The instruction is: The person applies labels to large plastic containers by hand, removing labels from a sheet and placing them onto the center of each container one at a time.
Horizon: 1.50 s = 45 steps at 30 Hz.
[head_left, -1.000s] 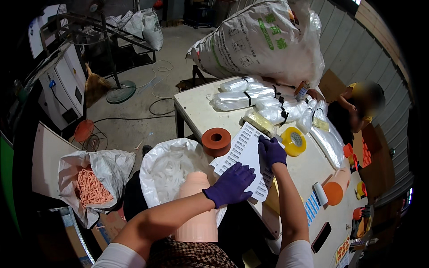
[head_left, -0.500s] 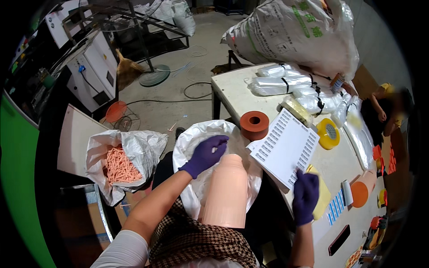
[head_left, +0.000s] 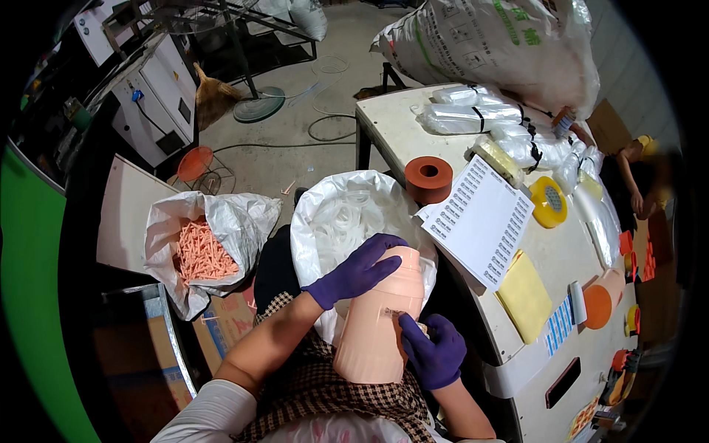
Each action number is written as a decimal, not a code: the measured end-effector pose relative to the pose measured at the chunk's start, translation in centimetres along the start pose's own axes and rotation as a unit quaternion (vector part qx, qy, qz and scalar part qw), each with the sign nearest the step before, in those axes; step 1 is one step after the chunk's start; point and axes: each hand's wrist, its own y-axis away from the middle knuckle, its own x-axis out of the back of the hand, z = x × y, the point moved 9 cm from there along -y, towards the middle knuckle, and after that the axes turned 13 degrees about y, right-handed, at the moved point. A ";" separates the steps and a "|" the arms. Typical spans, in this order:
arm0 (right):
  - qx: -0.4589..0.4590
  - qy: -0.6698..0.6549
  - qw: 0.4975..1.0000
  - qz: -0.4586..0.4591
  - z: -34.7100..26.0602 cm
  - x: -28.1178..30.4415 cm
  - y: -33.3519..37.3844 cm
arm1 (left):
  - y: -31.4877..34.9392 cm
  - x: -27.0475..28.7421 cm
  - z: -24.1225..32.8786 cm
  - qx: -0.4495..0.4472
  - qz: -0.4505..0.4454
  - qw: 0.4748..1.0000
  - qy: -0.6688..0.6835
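Observation:
Between my hands leans a pale pink, bottle-shaped plastic casing [head_left: 375, 343], tilted slightly over my lap. My gloved left hand [head_left: 354, 273] wraps the shoulder and neck from the left. On the right side, my gloved right hand [head_left: 434, 351] is closed, its fingertips at a small clear label [head_left: 391, 313] with dark print that meets the casing's wall. Part of that label's edge is hidden by the fingers. Behind the casing, an open white sack [head_left: 303, 240] holds many translucent rings [head_left: 347, 218]. White sheets of printed labels [head_left: 480, 221] lie on the table's near edge.
On the table [head_left: 395, 118] at right are a brown tape roll [head_left: 428, 179], a yellow tape roll [head_left: 548, 201], yellow paper [head_left: 526, 297], a phone [head_left: 563, 382] and bundled clear bags [head_left: 473, 118]. A sack of pink sticks [head_left: 203, 251] stands left. Another person [head_left: 635, 173] sits far right.
My right hand has come from the label sheets to the casing's right side, with a small label. My left hand now grips the casing's top, which leans more to the right.

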 end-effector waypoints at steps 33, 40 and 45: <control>-0.028 -0.264 0.929 -0.259 7.0 -1.7 2.2 | 1.8 8.8 2.2 0.058 0.247 0.964 0.079; -0.320 -0.500 0.803 -0.042 8.4 -6.1 8.9 | -0.9 1.2 5.6 0.066 0.216 0.959 0.174; -0.232 0.113 0.961 -0.100 30.4 -4.0 13.2 | 3.0 3.1 3.4 0.062 0.226 0.943 0.236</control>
